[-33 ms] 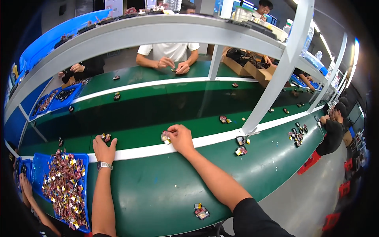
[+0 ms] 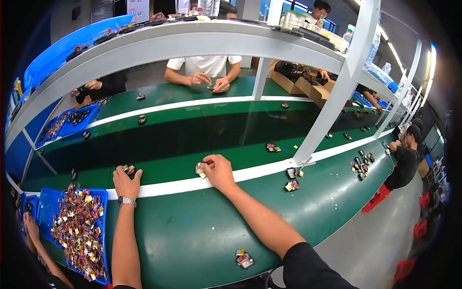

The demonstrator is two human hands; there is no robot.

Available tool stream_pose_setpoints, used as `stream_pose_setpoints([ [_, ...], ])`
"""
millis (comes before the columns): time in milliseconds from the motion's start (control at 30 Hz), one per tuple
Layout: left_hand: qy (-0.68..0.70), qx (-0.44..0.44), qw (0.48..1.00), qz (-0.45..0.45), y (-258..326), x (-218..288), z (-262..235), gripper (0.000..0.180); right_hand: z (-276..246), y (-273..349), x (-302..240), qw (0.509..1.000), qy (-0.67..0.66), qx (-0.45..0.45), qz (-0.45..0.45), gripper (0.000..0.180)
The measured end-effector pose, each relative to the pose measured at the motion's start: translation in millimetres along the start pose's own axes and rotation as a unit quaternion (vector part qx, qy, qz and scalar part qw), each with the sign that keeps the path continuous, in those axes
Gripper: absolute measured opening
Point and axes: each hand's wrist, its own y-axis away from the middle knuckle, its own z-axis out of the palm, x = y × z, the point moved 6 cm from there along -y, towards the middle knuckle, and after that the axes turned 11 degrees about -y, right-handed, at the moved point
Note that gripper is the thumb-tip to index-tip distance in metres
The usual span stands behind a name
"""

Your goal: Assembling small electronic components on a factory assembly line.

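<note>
The right hand [image 2: 219, 172] sits in the middle of the frame. Its fingers pinch a small shiny part [image 2: 200, 169] that lies by the white stripe [image 2: 260, 172] on the green counter [image 2: 192, 231]. The left hand [image 2: 126, 182] lies a bit to the left with fingers spread wide. Its fingertips touch a small dark part [image 2: 129, 169]. It grips nothing. A silver watch [image 2: 126, 201] is on that wrist.

At the lower left, a blue tray [image 2: 98, 197] is full of small shiny pieces. One more part [image 2: 244, 260] lies near the bottom edge of the counter. Two more parts [image 2: 291, 179] lie next to a white post [image 2: 332, 101] to the right. Across the counter, in the upper middle, a person in a white shirt [image 2: 204, 64] works with both hands.
</note>
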Motion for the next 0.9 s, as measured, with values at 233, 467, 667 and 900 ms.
stream_pose_setpoints([
  [233,-0.032,-0.031,0.997,-0.058,-18.0,-3.7,14.4,0.046,-7.8,24.5,-32.5,0.998,0.018,0.030,-0.060,0.022],
  [467,0.103,0.027,0.993,0.056,-4.1,-11.3,3.0,0.047,13.9,78.5,-70.5,0.986,-0.040,-0.120,-0.106,0.021],
  [667,0.298,-0.086,0.927,0.210,63.9,78.8,-37.1,0.058,-13.6,57.0,-72.1,0.987,-0.039,-0.077,-0.136,0.025],
  [900,0.448,-0.275,0.828,0.197,109.7,92.7,-43.1,0.063,14.3,69.9,-92.4,0.966,-0.086,-0.192,-0.150,0.023],
])
